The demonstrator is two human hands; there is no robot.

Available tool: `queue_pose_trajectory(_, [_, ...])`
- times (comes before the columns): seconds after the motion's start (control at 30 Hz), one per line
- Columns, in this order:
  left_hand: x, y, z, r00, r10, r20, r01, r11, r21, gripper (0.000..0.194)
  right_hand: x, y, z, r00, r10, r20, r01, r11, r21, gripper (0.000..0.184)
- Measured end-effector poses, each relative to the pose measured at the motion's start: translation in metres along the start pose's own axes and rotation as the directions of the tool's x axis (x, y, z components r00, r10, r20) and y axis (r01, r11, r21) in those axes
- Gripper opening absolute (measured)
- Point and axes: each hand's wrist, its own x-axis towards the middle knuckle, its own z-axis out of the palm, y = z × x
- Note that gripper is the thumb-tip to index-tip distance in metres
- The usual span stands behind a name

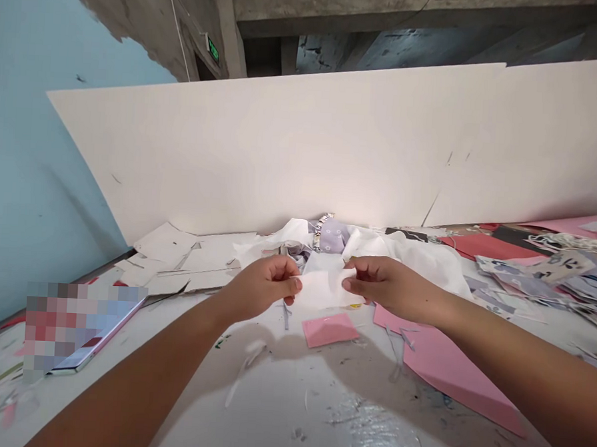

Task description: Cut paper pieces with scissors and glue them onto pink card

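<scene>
Nearest, the white table (268,415) spreads below my arms, with a large pink sheet (460,379) lying on the right and a phone (105,333), partly blurred out, on the left. A small pink piece (329,330) lies flat between them. Just beyond it, my left hand (265,285) and right hand (385,287) pinch opposite ends of a small white piece (320,290), thumbs on top, held above the table; I can't tell whether it's paper or cloth. Behind are crumpled white cloth (411,256) and flat cardboard (204,248), then a tall white board (307,150).
</scene>
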Motion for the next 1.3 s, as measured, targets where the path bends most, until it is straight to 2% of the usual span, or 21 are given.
queue_pose_trajectory(0.1, [0.005, -0.01, 0.014, 0.998, -0.036, 0.051, 0.037, 0.999, -0.015, 0.021, 0.004, 0.014, 0.001, 1.0, 0.016, 0.007, -0.016, 1.0, -0.007, 0.015])
queue_pose_trajectory(0.2, [0.009, -0.022, 0.026, 0.992, -0.075, 0.101, 0.08, 0.996, -0.049, 0.021, 0.004, 0.034, 0.004, 0.994, 0.087, 0.059, -0.088, 0.996, 0.02, 0.015])
queue_pose_trajectory(0.3, [0.012, -0.033, 0.032, 0.989, -0.109, 0.097, 0.111, 0.994, -0.021, 0.022, 0.001, 0.053, 0.012, 0.986, 0.137, 0.09, -0.142, 0.988, 0.056, 0.016])
queue_pose_trajectory(0.4, [0.013, -0.037, 0.035, 0.99, -0.107, 0.09, 0.108, 0.994, -0.004, 0.021, -0.002, 0.066, 0.019, 0.99, 0.116, 0.084, -0.124, 0.987, 0.099, 0.018])
queue_pose_trajectory(0.63, [0.011, -0.035, 0.04, 0.979, -0.129, 0.159, 0.147, 0.984, -0.104, 0.017, 0.0, 0.074, 0.023, 0.996, 0.065, 0.065, -0.075, 0.984, 0.162, 0.019])
queue_pose_trajectory(0.8, [0.016, -0.046, 0.044, 0.956, -0.206, 0.211, 0.222, 0.974, -0.055, 0.018, 0.002, 0.084, 0.026, 0.994, 0.05, 0.095, -0.065, 0.985, 0.162, 0.019])
queue_pose_trajectory(1.07, [0.016, -0.05, 0.046, 0.951, -0.255, 0.177, 0.252, 0.967, 0.037, 0.015, 0.004, 0.099, 0.03, 0.993, 0.044, 0.111, -0.054, 0.994, 0.094, 0.014])
queue_pose_trajectory(1.3, [0.013, -0.051, 0.052, 0.97, -0.213, 0.116, 0.2, 0.973, 0.118, 0.012, 0.005, 0.096, 0.033, 0.997, 0.04, 0.062, -0.039, 0.999, -0.014, 0.012])
